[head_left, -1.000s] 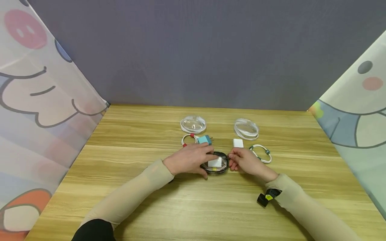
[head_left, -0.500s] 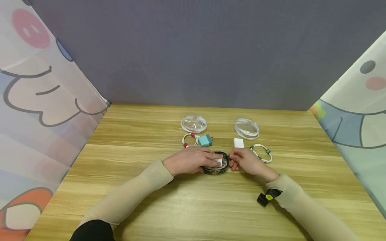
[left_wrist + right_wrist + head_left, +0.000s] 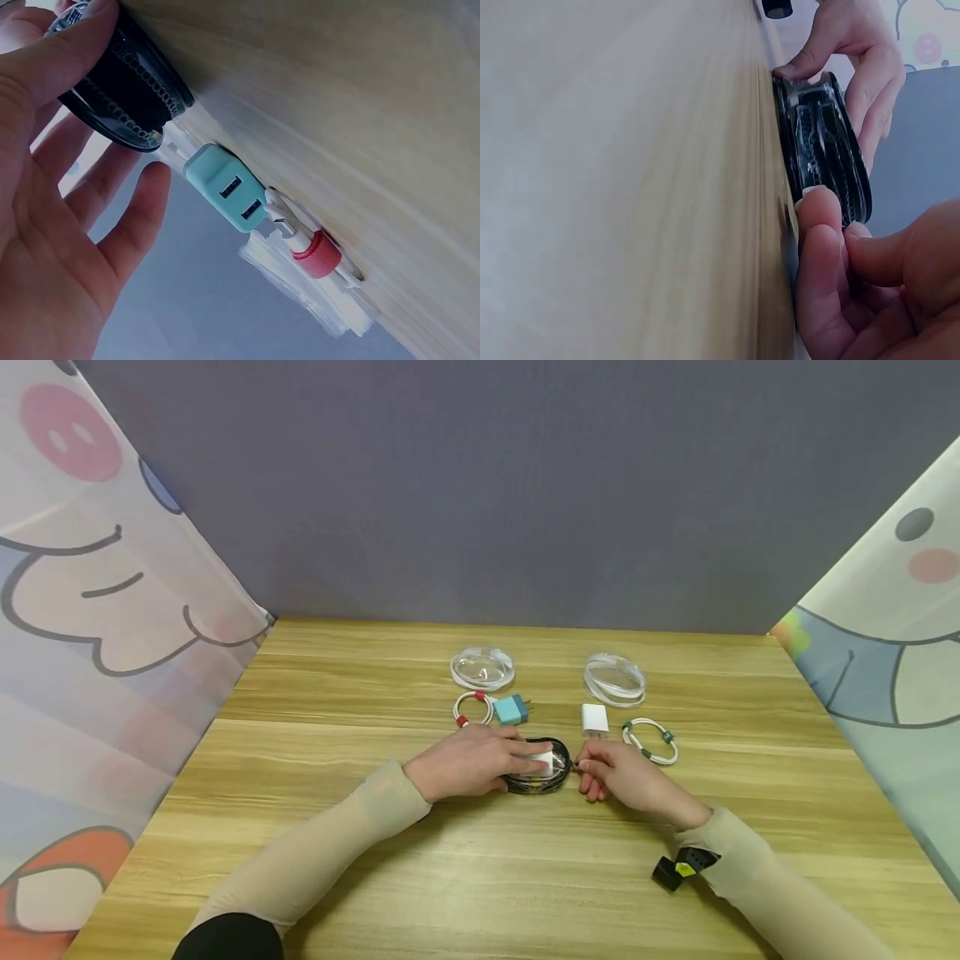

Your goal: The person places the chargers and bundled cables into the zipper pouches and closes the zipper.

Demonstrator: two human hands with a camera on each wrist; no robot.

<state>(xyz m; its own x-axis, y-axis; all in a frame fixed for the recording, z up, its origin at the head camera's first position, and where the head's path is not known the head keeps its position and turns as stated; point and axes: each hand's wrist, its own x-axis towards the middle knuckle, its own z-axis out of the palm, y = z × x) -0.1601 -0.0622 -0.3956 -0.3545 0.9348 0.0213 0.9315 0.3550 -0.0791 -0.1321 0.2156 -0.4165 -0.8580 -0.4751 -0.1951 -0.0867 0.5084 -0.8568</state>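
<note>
A small round zip case (image 3: pixel 558 764) with black edging and a see-through top lies on the table, a white block showing inside. My left hand (image 3: pixel 468 762) grips it from the left, with fingers over the top; in the left wrist view the thumb presses its black zippered side (image 3: pixel 135 90). At the case's right end, my right hand (image 3: pixel 622 777) pinches what looks like the zipper pull between thumb and forefinger; the fingertips mostly hide it. In the right wrist view, the zipper teeth run along the case's side (image 3: pixel 821 146) between both hands (image 3: pixel 862 277).
Behind the case lie a teal two-port charger (image 3: pixel 512 710), a white cable with red ties (image 3: pixel 473 708), a white charger (image 3: pixel 595 718) and a white cable with green ties (image 3: pixel 650 742). Farther back are two clear white-rimmed cases (image 3: pixel 482 668). A grey partition (image 3: pixel 480 527) closes the table's rear.
My left hand has settled lower over the case, its fingers covering more of the top. My right hand has shifted slightly right and toward me, away from the white charger.
</note>
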